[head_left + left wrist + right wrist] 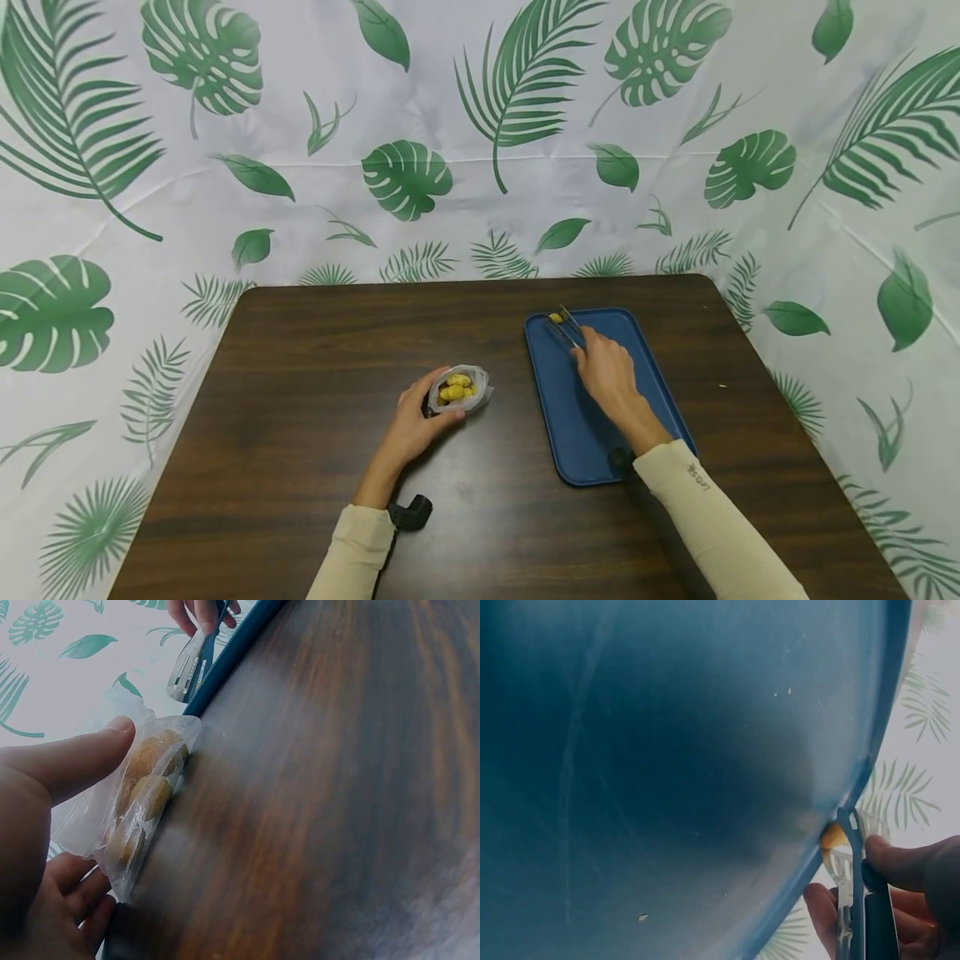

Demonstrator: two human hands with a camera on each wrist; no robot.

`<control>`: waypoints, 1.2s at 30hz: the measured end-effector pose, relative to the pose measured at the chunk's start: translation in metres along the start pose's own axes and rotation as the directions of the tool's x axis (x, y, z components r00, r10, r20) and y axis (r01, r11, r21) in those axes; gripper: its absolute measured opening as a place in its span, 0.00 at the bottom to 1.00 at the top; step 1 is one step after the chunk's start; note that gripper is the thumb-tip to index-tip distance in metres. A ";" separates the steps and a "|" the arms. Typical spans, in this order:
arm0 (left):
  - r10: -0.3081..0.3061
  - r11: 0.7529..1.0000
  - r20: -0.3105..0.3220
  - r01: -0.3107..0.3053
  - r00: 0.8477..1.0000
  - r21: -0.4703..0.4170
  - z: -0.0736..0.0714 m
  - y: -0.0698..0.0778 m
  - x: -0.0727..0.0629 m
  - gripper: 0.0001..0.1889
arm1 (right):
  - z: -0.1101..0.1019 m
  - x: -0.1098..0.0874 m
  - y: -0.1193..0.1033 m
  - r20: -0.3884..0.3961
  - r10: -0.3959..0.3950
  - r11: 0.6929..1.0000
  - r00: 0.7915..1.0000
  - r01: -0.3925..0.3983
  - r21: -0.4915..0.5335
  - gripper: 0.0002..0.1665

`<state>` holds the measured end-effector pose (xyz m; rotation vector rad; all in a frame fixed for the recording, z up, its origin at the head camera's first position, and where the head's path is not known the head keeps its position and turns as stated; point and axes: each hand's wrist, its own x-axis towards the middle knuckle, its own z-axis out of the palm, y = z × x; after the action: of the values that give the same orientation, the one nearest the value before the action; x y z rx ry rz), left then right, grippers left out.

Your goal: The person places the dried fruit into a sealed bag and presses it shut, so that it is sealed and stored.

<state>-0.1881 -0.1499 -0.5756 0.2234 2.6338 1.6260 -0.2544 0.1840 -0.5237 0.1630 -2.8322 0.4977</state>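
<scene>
My left hand holds a clear plastic bag upright on the table, thumb on the near side and fingers around the far left. Several yellow-brown oval pieces lie inside its open mouth; through the film in the left wrist view the pieces look rounded. My right hand grips metal tongs with dark handles over the blue tray. At the tray's far left corner, one yellow piece sits at the tong tips. In the right wrist view that piece is partly hidden behind the tongs.
The dark wooden table carries the bag at its middle and the tray to the right. A few tiny crumbs dot the tray. Behind the table hangs a white cloth with green leaves. A black wrist camera sits on the left wrist.
</scene>
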 end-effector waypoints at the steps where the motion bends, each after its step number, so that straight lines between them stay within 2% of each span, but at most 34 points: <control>1: -0.003 1.000 0.000 0.003 1.000 0.000 0.000 0.000 0.000 0.41 | 0.000 0.000 0.000 -0.004 -0.002 1.000 1.000 0.002 0.004 0.25; 15: -0.007 1.000 0.015 0.007 1.000 -0.014 0.000 -0.002 0.001 0.41 | -0.001 -0.005 0.003 -0.010 -0.008 1.000 1.000 0.008 0.013 0.19; 30: 0.014 1.000 0.004 -0.014 1.000 -0.008 0.001 -0.003 0.002 0.41 | -0.015 -0.020 -0.001 -0.114 -0.072 0.997 0.991 0.073 0.005 0.16; 36: 0.001 1.000 0.001 -0.001 1.000 -0.004 0.001 -0.003 0.001 0.41 | -0.018 -0.026 -0.002 -0.149 -0.088 0.996 0.985 0.091 0.018 0.14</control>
<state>-0.1894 -0.1503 -0.5791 0.2257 2.6301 1.6305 -0.2251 0.1904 -0.5139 0.2468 -2.6620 0.5034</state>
